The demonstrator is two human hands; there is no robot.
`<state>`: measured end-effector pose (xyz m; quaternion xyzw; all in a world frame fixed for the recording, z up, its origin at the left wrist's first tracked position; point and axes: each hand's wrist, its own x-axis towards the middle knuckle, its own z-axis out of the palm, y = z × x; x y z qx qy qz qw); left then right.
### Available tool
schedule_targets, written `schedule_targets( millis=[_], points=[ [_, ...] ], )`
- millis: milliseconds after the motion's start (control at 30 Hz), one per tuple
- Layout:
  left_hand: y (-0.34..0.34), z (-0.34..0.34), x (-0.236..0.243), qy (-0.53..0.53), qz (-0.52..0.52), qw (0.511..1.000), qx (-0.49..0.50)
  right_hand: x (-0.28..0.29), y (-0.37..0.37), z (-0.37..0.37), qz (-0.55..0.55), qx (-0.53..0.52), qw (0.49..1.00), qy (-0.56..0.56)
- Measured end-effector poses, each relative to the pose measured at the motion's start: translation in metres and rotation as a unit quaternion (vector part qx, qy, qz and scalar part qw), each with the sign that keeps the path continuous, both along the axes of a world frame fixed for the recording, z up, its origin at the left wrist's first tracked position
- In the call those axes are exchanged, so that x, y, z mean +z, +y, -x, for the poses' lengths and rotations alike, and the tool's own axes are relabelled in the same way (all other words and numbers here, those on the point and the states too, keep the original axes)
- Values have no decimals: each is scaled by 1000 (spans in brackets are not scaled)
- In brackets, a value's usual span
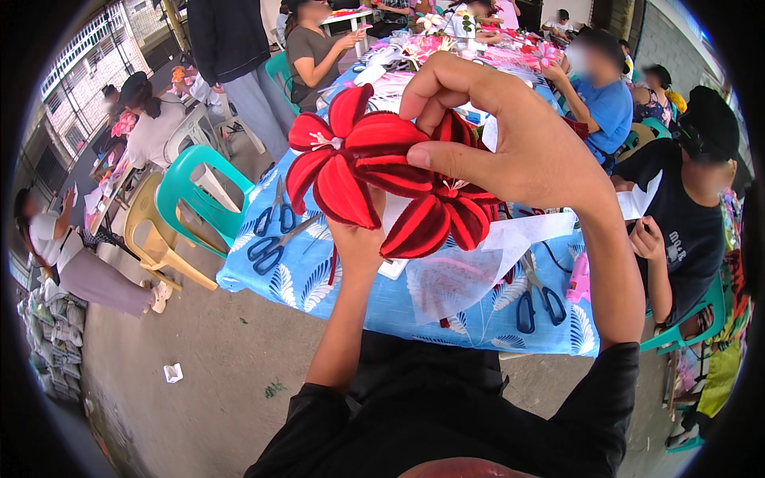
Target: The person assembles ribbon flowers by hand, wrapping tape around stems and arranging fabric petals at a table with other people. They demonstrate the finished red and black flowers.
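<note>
Two red fabric flowers with dark stripes are held up in front of me. The upper left red flower (343, 159) has a white centre and is pinched at its petal by the thumb and fingers of my right hand (510, 135). The lower red flower (442, 215) sits just under that hand. My left hand (358, 243) is mostly hidden behind the flowers and grips them from below, near their stems.
A table with a blue leaf-print cloth (319, 283) lies below, bearing blue scissors (275, 215), another blue pair (538, 303), white paper (542, 231) and clear plastic sheet (450, 283). Teal chair (195, 191) and yellow chair (151, 231) stand left. Several people sit around the tables.
</note>
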<state>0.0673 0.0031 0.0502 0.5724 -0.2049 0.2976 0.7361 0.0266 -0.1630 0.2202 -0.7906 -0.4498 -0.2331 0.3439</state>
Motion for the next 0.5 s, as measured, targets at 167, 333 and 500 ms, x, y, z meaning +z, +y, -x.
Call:
schedule_targets(
  millis=[167,333,500],
  points=[
    [3,-5,-4,-33,-74,993,84,9,-3,-3,41,22,991,128],
    [2,3,1,-17,-79,991,111,16,-5,-7,25,71,948,310],
    [4,2,-10,-42,-155,979,129,16,-14,-19,22,159,910,382]
  ],
)
